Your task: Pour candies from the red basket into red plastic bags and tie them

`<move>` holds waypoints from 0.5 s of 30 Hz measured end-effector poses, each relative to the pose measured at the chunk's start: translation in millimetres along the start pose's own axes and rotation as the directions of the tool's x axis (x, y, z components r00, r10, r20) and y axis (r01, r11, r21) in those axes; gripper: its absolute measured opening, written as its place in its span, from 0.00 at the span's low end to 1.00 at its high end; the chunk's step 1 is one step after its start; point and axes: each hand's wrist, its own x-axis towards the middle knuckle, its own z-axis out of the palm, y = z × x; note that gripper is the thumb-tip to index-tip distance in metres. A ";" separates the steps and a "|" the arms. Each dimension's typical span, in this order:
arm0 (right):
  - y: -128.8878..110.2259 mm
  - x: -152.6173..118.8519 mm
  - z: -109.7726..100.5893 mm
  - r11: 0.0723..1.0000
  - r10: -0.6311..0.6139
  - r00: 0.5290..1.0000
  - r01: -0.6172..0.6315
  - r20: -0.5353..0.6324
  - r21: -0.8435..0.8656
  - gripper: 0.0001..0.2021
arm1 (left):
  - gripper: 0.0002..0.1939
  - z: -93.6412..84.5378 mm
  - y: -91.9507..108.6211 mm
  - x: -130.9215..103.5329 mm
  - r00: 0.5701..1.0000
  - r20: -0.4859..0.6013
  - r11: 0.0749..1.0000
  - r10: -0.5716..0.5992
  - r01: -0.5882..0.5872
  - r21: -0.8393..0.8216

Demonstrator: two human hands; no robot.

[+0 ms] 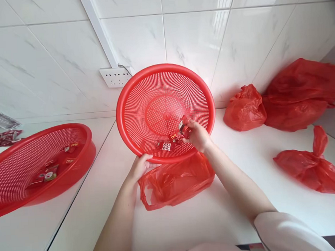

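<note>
A round red plastic basket point(164, 70) with perforated walls is tilted toward me in the middle of the table. My left hand point(141, 165) grips its near rim, thumb on the inner side and fingers beneath. Inside the basket, my right hand point(197, 135) is closed on small red wrapped packets point(184, 125). A few more red packets point(166, 145) lie low in the basket beside it. Under the near rim, a red plastic bag point(176, 183) lies on the table with its mouth and a handle loop spread toward the left.
A second red basket point(84, 140) holding several packets point(49, 172) stands tilted at the left. Filled red bags point(244, 109), point(304, 94) rest against the wall at the right. A knotted red bag point(303, 168) lies nearer me. A socket strip point(115, 77) is behind.
</note>
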 end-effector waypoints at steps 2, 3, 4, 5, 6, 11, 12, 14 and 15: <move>-8.3 -0.5 -2.0 0.936 0.143 0.986 -0.163 0.085 0.313 0.22 | 0.24 0.3 0.8 1.2 1.000 -0.014 1.000 -0.019 0.020 0.015; -11.7 -2.0 -2.3 0.901 0.164 0.981 -0.193 0.107 0.388 0.22 | 0.24 0.2 1.0 1.6 1.000 -0.021 1.000 -0.023 0.024 0.018; -14.5 -4.2 -2.1 0.887 0.162 0.981 -0.192 0.107 0.420 0.21 | 0.23 -0.1 0.9 2.1 0.999 -0.024 1.000 -0.025 0.026 0.014; -16.4 -6.6 -1.5 0.890 0.147 0.985 -0.172 0.091 0.423 0.19 | 0.23 -0.8 0.6 2.8 0.999 -0.025 1.000 -0.023 0.023 0.006; -17.7 -9.1 -0.7 0.902 0.127 0.989 -0.147 0.077 0.405 0.19 | 0.22 -1.7 0.1 3.7 0.999 -0.024 1.000 -0.023 0.023 -0.003; -17.9 -16.2 3.7 0.964 0.066 0.989 -0.098 0.136 0.245 0.21 | 0.16 -8.0 -3.5 9.7 0.999 -0.038 0.999 -0.032 0.032 -0.016; -17.3 -16.2 4.0 0.970 0.046 0.990 -0.076 0.132 0.230 0.20 | 0.15 -9.0 -4.0 10.7 0.999 -0.042 1.000 -0.016 0.015 -0.013; -15.7 -15.3 4.1 0.975 0.009 0.993 -0.034 0.114 0.219 0.18 | 0.12 -10.3 -4.7 12.3 0.998 -0.055 1.000 0.028 -0.028 -0.004; -14.8 -14.6 3.9 0.976 -0.002 0.995 -0.021 0.104 0.218 0.17 | 0.11 -10.7 -5.0 12.8 0.997 -0.062 0.999 0.040 -0.040 0.001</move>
